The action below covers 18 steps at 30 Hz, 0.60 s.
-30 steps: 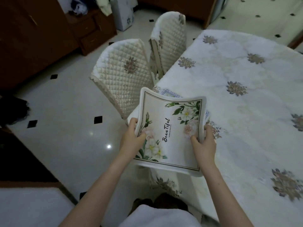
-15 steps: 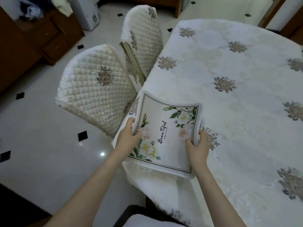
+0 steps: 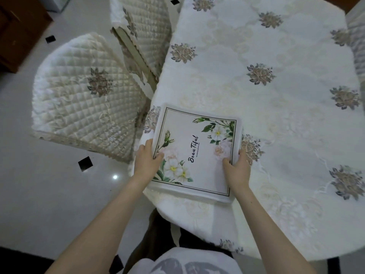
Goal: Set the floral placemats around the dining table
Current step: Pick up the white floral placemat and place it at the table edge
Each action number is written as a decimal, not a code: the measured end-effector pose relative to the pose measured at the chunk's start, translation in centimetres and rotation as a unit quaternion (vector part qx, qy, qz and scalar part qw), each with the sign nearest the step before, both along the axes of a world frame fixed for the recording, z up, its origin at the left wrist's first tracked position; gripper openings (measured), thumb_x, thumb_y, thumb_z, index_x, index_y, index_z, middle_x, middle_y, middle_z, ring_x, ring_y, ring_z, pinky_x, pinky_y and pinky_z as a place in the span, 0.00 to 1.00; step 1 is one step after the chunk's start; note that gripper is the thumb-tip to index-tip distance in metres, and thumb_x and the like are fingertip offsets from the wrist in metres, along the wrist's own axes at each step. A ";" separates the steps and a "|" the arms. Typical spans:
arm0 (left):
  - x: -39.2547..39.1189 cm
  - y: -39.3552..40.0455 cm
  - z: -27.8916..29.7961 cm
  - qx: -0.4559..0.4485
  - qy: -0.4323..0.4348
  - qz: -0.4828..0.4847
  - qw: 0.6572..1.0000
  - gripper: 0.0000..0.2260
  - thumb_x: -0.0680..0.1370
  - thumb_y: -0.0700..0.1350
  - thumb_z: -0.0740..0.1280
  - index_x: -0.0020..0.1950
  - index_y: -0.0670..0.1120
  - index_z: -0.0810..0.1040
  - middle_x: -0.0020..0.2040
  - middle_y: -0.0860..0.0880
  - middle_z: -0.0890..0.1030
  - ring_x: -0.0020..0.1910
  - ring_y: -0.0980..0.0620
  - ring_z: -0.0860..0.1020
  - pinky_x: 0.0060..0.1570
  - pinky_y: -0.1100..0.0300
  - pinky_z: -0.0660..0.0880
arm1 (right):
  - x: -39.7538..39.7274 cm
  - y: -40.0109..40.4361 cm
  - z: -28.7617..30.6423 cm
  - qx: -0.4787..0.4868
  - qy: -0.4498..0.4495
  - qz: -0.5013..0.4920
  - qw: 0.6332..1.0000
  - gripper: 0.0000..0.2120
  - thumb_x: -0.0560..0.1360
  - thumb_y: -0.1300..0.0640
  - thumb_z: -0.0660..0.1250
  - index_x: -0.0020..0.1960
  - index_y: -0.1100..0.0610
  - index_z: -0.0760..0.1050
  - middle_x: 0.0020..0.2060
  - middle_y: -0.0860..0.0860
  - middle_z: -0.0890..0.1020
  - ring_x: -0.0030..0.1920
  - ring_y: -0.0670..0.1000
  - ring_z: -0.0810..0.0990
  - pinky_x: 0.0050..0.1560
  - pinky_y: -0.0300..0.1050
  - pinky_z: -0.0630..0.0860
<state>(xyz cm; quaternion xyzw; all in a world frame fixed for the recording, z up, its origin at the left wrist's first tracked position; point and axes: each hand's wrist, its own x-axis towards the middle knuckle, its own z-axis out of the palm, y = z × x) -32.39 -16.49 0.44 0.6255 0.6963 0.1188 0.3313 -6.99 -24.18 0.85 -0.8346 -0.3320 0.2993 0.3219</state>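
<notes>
My left hand [image 3: 147,155] and right hand [image 3: 236,167] grip the flower mat [image 3: 194,153] (its side edges). It lies on the table [image 3: 276,115], chairs [image 3: 87,95] at ten o'clock.

Both hands [image 3: 147,159] grip the floral placemat [image 3: 194,153] on the table [image 3: 276,119].

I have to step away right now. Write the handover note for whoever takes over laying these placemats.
Left hand: gripping the left edge of the placemat stack, thumb on top.
Right hand: gripping the stack's right edge.
Stack: at the near-left edge of the dining table, beside the quilted chair; looks to be resting on the tablecloth.
Done: no placemat laid out on the visible tabletop.
Left: separate the mats and lay one at each seat.
</notes>
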 end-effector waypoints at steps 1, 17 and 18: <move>-0.1 0.0 -0.2 -0.006 0.010 -0.003 1.000 0.25 0.77 0.50 0.66 0.71 0.46 0.64 0.61 0.40 0.70 0.60 0.41 0.69 0.51 0.57 0.63 | -0.1 -0.1 -0.2 -0.012 -0.017 0.002 1.000 0.14 0.73 0.58 0.64 0.58 0.57 0.68 0.41 0.52 0.78 0.40 0.56 0.79 0.33 0.44 0.70; -0.1 0.7 -0.8 -0.058 -0.011 -0.052 0.997 0.36 0.77 0.52 0.66 0.77 0.40 0.52 0.64 0.41 0.62 0.66 0.43 0.60 0.67 0.55 0.61 | -0.4 -0.4 -1.3 -0.074 -0.083 -0.047 0.993 0.16 0.76 0.58 0.62 0.60 0.66 0.71 0.53 0.64 0.75 0.54 0.63 0.73 0.52 0.50 0.70; -0.1 0.7 -0.8 -0.064 -0.015 -0.047 0.997 0.35 0.77 0.52 0.66 0.77 0.40 0.53 0.64 0.41 0.62 0.66 0.44 0.60 0.67 0.55 0.62 | -0.5 -0.3 -1.3 -0.073 -0.080 -0.054 0.993 0.16 0.76 0.59 0.62 0.60 0.66 0.72 0.54 0.65 0.75 0.54 0.63 0.74 0.53 0.51 0.71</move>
